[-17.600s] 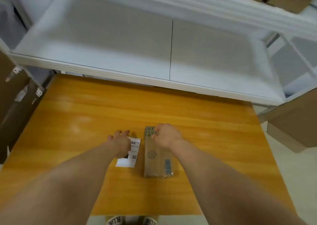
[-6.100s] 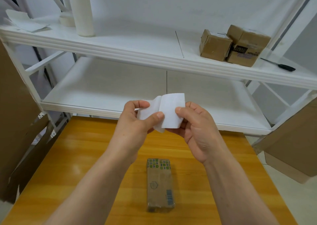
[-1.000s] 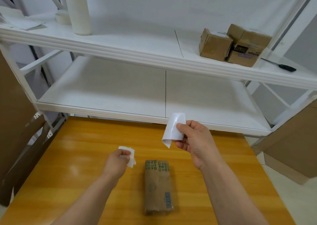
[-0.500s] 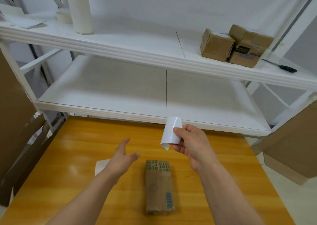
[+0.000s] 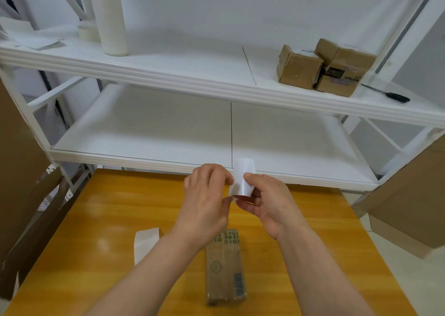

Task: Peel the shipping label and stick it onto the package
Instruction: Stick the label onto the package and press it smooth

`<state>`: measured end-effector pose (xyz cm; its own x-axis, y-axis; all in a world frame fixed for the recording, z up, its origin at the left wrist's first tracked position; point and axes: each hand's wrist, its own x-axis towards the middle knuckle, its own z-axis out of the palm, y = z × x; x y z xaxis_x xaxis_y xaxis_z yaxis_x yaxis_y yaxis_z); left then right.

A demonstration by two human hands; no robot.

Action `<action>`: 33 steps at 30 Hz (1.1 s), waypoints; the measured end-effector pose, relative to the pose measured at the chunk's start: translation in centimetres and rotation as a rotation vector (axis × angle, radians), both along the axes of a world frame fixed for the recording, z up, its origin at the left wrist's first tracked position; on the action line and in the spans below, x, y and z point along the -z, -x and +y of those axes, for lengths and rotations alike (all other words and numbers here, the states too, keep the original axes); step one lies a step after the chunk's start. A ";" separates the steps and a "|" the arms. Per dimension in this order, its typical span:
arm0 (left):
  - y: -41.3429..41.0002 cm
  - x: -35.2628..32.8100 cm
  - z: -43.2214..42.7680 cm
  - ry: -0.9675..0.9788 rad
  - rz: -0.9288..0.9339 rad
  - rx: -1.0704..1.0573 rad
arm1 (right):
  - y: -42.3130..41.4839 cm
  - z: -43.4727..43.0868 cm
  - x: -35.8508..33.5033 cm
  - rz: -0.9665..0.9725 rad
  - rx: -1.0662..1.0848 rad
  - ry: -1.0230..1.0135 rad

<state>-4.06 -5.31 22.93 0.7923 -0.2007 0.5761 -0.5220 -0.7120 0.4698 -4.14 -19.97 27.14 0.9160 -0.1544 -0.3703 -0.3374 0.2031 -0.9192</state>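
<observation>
The white shipping label (image 5: 242,178) is held up in the air above the wooden table (image 5: 103,209), curled, its blank side toward me. My right hand (image 5: 267,205) pinches its right side between thumb and fingers. My left hand (image 5: 207,200) pinches its left edge. The package (image 5: 225,267), a narrow brown box with a green-patterned end and a blue barcode, lies flat on the table below my hands. A white backing sheet (image 5: 145,243) lies on the table to the package's left.
A white two-level shelf (image 5: 168,74) stands behind the table. On its upper level are a white roll (image 5: 108,17), two cardboard boxes (image 5: 322,67) and a screwdriver (image 5: 390,95). Large cardboard sheets lean at the left (image 5: 21,171) and right (image 5: 414,202).
My left hand dropped the backing sheet onto the table, then rose and took hold of the label's left edge. My right hand kept holding the label.
</observation>
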 end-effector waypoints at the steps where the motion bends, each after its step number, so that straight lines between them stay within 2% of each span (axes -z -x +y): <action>1: 0.1 -0.1 -0.1 -0.012 -0.021 -0.004 | 0.0 -0.1 -0.1 -0.003 0.000 -0.030; 8: 0.6 -0.7 -0.3 -0.080 -0.207 -0.060 | 0.2 -0.3 -0.4 -0.003 -0.008 -0.094; 15: 1.3 -1.7 -0.5 -0.116 -0.174 -0.120 | 0.3 0.0 -0.8 -0.010 -0.030 -0.107; 20: 0.9 -2.0 -0.1 -0.085 -0.261 -0.208 | 0.5 0.2 -1.3 -0.038 -0.100 -0.112; 25: 0.7 -2.8 0.5 -0.011 -0.202 -0.276 | 1.0 0.3 -1.6 -0.057 -0.189 -0.116; 30: 0.7 -3.7 1.1 0.012 -0.185 -0.327 | 1.1 0.2 -1.7 -0.108 -0.098 -0.201; 33: 0.8 -4.1 1.0 0.097 -0.119 -0.351 | 0.9 0.3 -1.7 -0.164 -0.054 -0.098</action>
<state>-4.83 -4.32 27.02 0.7295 0.1305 0.6715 -0.3098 -0.8122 0.4944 -5.07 -19.70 28.81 0.9713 -0.0738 -0.2262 -0.1975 0.2801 -0.9394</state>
